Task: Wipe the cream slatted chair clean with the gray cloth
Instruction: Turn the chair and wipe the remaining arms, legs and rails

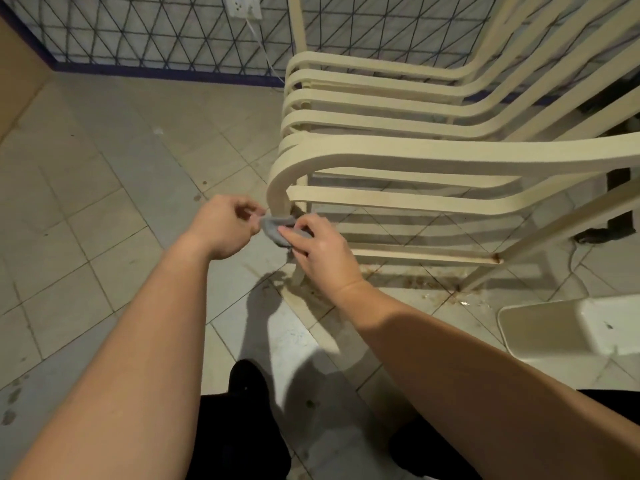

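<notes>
A cream slatted chair of smooth moulded plastic (398, 150) is seen from above, standing on a floor of pale square tiles (86, 202). Its seat is made of long flat slats that bend down in a round curve at the front edge, and its armrest is a broad band curved in the same way into the front leg. A small gray cloth of soft, crumpled fabric (275, 227) is held against the lower part of this curved front leg, just under the bend. The cloth is pinched at its left end by the left hand (225, 226), whose fingers are curled narrowly around the edge of the fabric. The right end of the cloth is gripped by the right hand (322, 247); its fingers (294, 233) are bent over the fabric and pressed onto it near the leg. Both forearms are bare and are stretched forward. Brown stains and crumbs are seen on the tiles around the feet of the chair. A white plastic basin with rounded corners (571, 327) is placed on the floor at the right, near the chair. Behind the chair a wall with a dark triangular grid pattern (156, 32) is visible, and a white socket with a thin cable (242, 5) is fixed on it.
</notes>
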Demonstrator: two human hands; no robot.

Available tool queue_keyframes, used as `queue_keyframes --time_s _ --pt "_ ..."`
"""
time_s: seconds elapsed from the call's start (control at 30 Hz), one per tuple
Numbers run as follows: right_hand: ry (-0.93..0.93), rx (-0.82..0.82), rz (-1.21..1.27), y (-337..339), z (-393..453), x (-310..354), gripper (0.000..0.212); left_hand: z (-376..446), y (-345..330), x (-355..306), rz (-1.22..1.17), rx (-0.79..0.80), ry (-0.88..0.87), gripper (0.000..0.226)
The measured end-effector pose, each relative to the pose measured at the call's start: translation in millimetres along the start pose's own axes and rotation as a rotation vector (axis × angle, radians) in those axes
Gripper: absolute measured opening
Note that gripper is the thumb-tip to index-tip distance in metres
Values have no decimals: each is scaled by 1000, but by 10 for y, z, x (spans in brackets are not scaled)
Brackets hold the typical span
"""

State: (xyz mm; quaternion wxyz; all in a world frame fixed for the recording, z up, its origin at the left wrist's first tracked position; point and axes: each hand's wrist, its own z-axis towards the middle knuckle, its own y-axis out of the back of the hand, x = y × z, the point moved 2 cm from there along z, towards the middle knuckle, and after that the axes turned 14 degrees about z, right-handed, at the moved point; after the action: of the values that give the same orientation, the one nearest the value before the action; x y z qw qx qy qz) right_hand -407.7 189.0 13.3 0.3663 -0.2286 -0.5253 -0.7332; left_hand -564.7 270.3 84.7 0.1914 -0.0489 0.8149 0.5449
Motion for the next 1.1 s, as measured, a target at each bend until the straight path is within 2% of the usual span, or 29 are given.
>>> queue_keyframes --time_s 0.1,0.17,0.23,0.3,0.33,0.37,0.4,0.47,0.53,0.57,0.63,0.73,0.87,0.93,1.0,1.1 --pt "-295 69 100 64 -285 -264 28 -62 -164 103 46 372 193 12" --pt "-488 49 163 261 -526 -409 35 -98 -290 87 122 585 207 13" --pt "-592 38 187 496 -727 -535 48 -165 -450 -28 137 788 151 15" --pt "-670 14 217 728 -906 -701 47 -264 -670 -249 170 967 42 16" --pt "-682 6 195 830 -992 -785 43 -313 -793 -395 211 1005 -37 19" --pt "-691 -4 168 929 -1074 -861 39 -344 -936 -557 258 972 -141 25" --pt "-688 -15 129 1020 -1152 -936 36 -368 -1074 -736 286 874 -246 32" --pt "-700 -65 106 1203 -1250 -1045 31 -376 -1283 -1091 295 548 -403 44" --pt "-712 -124 98 1375 -1272 -1118 30 -294 -1412 -1333 307 287 -445 58" --pt "-699 -145 88 1455 -1256 -1140 32 -225 -1468 -1402 350 248 -417 65" --pt "-624 -163 29 1559 -1169 -1209 34 -82 -1604 -1427 512 273 -345 74" --pt "-603 -108 -90 1565 -964 -1396 36 8 -1744 -1390 685 344 -262 75" --pt "-628 123 -319 1314 -792 -1544 34 -12 -1782 -1421 720 366 -229 91" --pt "-625 216 -293 1175 -797 -1570 35 -23 -1774 -1445 718 389 -210 97" --pt "-604 242 -216 1092 -835 -1572 43 -13 -1766 -1465 714 407 -204 98" --pt "-438 376 -190 1067 -901 -1506 63 5 -1746 -1468 718 426 -202 99"
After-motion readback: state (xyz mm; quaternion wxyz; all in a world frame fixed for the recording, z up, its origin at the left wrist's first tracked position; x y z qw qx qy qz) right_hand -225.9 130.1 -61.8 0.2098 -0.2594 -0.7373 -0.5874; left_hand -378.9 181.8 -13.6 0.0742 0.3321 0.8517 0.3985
